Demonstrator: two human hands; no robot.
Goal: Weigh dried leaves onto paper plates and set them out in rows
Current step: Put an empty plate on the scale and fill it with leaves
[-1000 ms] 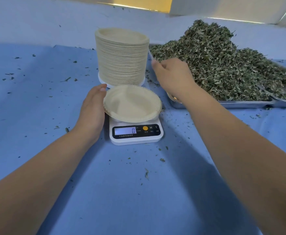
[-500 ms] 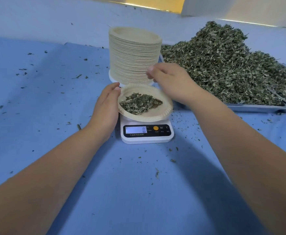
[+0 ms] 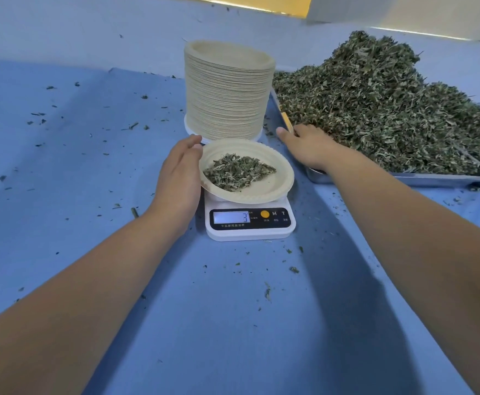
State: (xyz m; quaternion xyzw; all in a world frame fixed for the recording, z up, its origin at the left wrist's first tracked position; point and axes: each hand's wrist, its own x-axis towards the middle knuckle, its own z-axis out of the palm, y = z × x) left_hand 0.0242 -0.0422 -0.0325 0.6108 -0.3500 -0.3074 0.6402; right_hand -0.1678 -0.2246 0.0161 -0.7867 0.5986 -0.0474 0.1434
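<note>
A cream paper plate sits on a small white digital scale whose display reads 3. A small heap of dried leaves lies in the plate. My left hand stands on edge beside the plate, its straight fingers touching the left rim. My right hand reaches into the near left corner of the big pile of dried leaves. Its thumb sticks out to the left and its fingers are hidden in the leaves.
A tall stack of paper plates stands just behind the scale. The leaf pile fills a metal tray at the right, with a small orange strip at its left edge. Leaf crumbs dot the blue cloth.
One second ago the plate was empty; a heap of leaves now lies in it and the scale went from 0 to 3. My right hand moved from over the plate back to the tray.
</note>
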